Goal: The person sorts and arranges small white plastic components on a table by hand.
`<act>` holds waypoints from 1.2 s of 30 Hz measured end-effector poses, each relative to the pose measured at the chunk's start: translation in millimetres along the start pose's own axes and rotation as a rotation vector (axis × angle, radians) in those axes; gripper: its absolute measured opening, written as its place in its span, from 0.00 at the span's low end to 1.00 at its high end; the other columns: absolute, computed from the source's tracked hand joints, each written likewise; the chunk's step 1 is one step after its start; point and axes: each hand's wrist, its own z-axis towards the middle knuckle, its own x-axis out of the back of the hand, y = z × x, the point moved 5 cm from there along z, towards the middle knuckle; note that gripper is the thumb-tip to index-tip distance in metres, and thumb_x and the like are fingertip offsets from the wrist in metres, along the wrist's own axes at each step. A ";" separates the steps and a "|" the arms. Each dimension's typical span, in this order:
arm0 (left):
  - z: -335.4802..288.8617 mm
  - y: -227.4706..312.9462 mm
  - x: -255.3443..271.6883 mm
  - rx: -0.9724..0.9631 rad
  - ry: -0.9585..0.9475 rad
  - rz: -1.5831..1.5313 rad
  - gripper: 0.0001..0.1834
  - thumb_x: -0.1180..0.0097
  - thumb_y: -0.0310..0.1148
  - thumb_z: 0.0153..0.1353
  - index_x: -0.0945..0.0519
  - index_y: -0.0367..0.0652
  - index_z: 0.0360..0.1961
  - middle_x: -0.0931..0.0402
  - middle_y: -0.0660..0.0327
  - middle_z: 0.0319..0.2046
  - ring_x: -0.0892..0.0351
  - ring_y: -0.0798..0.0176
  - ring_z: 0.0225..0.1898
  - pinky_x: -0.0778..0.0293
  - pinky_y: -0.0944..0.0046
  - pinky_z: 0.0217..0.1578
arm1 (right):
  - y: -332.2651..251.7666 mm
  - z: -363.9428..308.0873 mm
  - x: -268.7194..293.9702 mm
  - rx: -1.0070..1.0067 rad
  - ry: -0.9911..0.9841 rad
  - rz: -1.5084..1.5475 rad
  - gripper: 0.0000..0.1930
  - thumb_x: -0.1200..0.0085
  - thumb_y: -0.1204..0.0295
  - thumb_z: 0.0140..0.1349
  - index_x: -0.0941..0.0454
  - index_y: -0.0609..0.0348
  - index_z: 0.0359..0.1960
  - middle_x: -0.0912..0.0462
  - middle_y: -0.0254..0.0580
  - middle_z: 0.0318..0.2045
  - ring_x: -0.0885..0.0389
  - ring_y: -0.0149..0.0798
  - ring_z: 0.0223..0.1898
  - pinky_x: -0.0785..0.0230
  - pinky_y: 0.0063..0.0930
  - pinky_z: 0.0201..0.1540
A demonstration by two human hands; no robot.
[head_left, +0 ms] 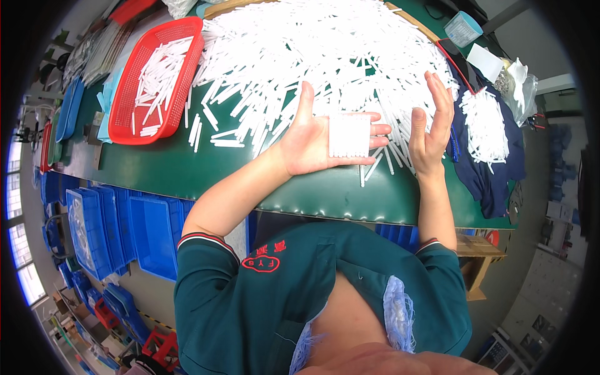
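My left hand [303, 142] is stretched out palm up, its thumb pointing away from me. Across its flat fingers lies a neat row of short white sticks [349, 135], side by side; whether they are solid or hollow I cannot tell. To the right, my right hand [431, 134] is raised with its fingers extended and thumb apart, holding nothing. Beyond both hands spreads a big loose heap of the same white sticks [281, 56]. Several stray ones [228, 143] lie at its near edge.
On the green table [169, 165], a red basket [195, 75] with white sticks stands at left. At right, more sticks lie on dark blue cloth [503, 181]. A light blue tub [464, 29] is at the far right. Blue crates [153, 234] stand below the table's left side.
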 end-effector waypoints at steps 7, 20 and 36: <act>-1.0 -0.9 -1.0 0.008 -0.058 0.067 0.71 0.70 0.85 0.38 0.54 0.29 0.67 0.55 0.39 0.67 0.53 0.41 0.69 0.55 0.38 0.65 | 1.4 -0.5 -0.6 -0.027 -0.007 -0.038 0.20 0.50 0.70 0.63 0.33 0.61 0.57 0.27 0.47 0.55 0.32 0.48 0.60 0.53 0.48 0.66; -1.8 -1.0 -1.4 -0.015 -0.026 0.094 0.69 0.79 0.85 0.40 0.48 0.29 0.66 0.43 0.41 0.64 0.41 0.43 0.64 0.44 0.44 0.62 | 2.9 -0.4 -1.0 -0.051 0.002 -0.034 0.18 0.53 0.70 0.65 0.31 0.61 0.55 0.25 0.46 0.54 0.31 0.47 0.59 0.50 0.47 0.64; -2.2 0.1 -1.4 -0.017 -0.029 0.085 0.69 0.77 0.85 0.40 0.47 0.29 0.66 0.43 0.42 0.64 0.41 0.43 0.64 0.44 0.43 0.63 | 2.4 0.5 -1.1 -0.060 -0.012 -0.033 0.17 0.53 0.69 0.65 0.30 0.59 0.55 0.26 0.46 0.54 0.31 0.47 0.59 0.50 0.47 0.64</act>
